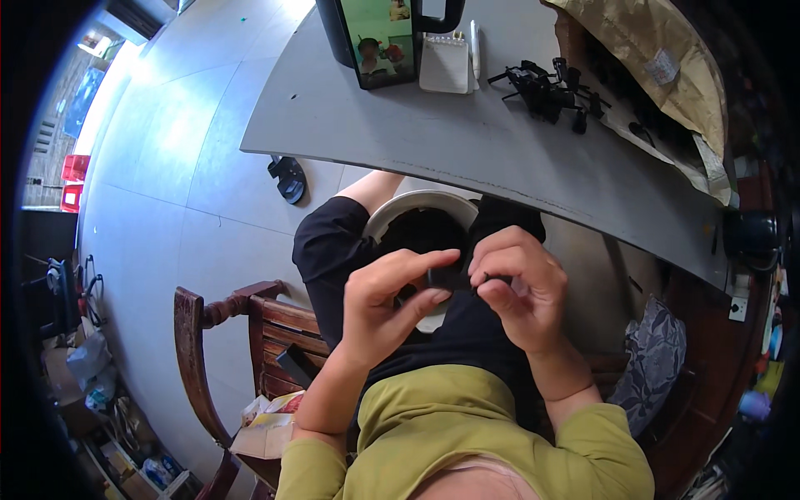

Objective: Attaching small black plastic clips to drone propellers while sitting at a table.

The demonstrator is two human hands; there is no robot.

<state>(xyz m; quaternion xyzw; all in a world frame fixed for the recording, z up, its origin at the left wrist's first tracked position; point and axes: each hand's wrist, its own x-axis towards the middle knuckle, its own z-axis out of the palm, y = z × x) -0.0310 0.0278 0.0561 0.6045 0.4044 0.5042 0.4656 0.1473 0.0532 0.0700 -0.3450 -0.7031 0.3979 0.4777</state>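
Seated at a grey worktop (467, 142), you pinch a small black plastic part (450, 278) between both hands, just above the round white bowl (392, 218) in your lap. Your left hand (385, 305) curls its fingers (421, 258) narrowly around the part's left end; your right hand (521, 283) grips the other end, hiding most of its shape. Beyond the bowl, a heap of angular black parts (546, 90) lies on the matte worktop beside a crumpled brown paper bag (658, 58).
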